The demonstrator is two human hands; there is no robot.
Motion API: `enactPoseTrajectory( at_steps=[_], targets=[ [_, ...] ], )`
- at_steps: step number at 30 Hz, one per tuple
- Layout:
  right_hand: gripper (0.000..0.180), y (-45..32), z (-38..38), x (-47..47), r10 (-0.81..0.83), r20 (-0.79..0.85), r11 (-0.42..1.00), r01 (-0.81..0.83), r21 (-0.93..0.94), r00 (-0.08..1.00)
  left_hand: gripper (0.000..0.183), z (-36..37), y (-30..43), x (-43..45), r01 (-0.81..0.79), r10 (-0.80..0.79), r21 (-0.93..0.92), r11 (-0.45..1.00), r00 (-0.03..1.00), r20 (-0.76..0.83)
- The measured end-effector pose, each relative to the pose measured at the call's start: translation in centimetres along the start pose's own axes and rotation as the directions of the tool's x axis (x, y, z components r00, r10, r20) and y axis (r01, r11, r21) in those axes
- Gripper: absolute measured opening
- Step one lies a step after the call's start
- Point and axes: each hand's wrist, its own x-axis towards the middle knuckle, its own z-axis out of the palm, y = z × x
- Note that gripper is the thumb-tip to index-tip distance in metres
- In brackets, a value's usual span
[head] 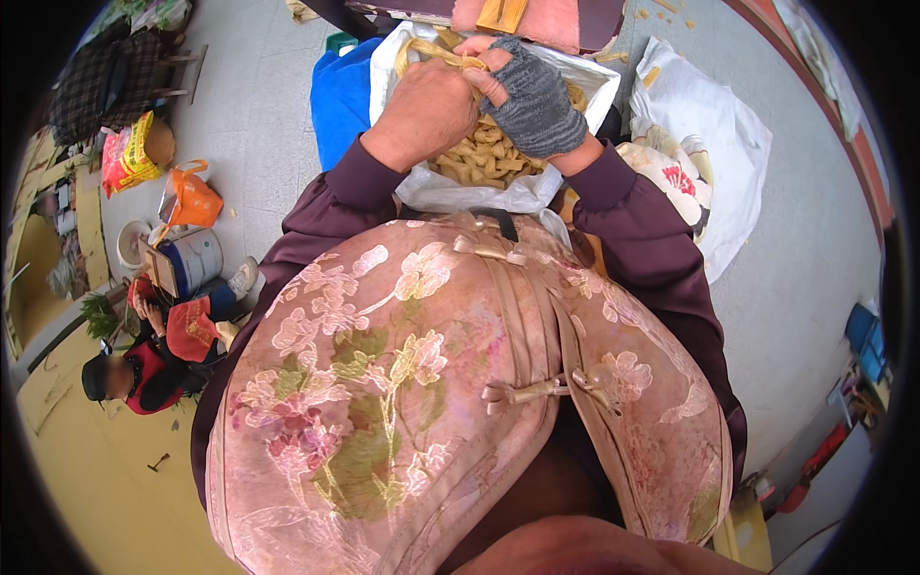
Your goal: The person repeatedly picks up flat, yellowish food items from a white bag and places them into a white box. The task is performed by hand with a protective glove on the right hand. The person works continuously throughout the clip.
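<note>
Above a white woven sack, my two hands meet on a tan braided strip. My bare left hand has its fingers curled at the strip, back of the hand up. My right hand wears a grey knitted fingerless glove; its thumb and fingers pinch the strip beside the left hand. Part of the strip is hidden by the fingers. Inside the sack below lies a heap of coiled tan strips.
A dark stool or table with a pink cloth and a wooden block stands beyond the sack. Blue fabric lies left, a white bag right. A person sits at left near an orange bag.
</note>
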Motion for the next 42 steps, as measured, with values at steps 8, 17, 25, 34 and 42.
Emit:
enactPoseTrajectory(
  at_steps=[8, 17, 25, 34, 42],
  targets=[
    [0.025, 1.1, 0.1, 0.3, 0.535, 0.116, 0.603, -0.474, 0.642, 0.837, 0.032, 0.0, 0.0, -0.5, -0.11, -0.09, -0.375, 0.92, 0.875, -0.476],
    [0.014, 1.8, 0.2, -1.7, 0.653, 0.507, -0.051, -0.635, 0.771, 0.562, 0.051, 0.4, -0.5, -0.1, -0.245, 0.132, -0.167, 0.955, 0.856, -0.499],
    [0.02, 1.2, 1.3, -1.4, 0.707, 0.454, 0.13, -0.731, 0.67, 0.542, 0.029, 0.2, -0.4, -0.8, -0.227, 0.042, -0.309, 0.924, 0.861, -0.508],
    [0.023, -0.4, -0.2, 0.4, 0.512, 0.557, -0.008, -0.644, 0.765, 0.654, 0.033, -2.4, 0.9, -1.0, -0.133, -0.014, -0.454, 0.881, 0.952, -0.307],
    [0.03, -2.1, -0.3, 0.1, 0.169, 0.233, 0.981, -0.14, -0.138, 0.958, 0.019, -0.4, -0.8, -1.7, -0.027, -0.095, -0.353, 0.935, 0.941, -0.325]
  ],
)
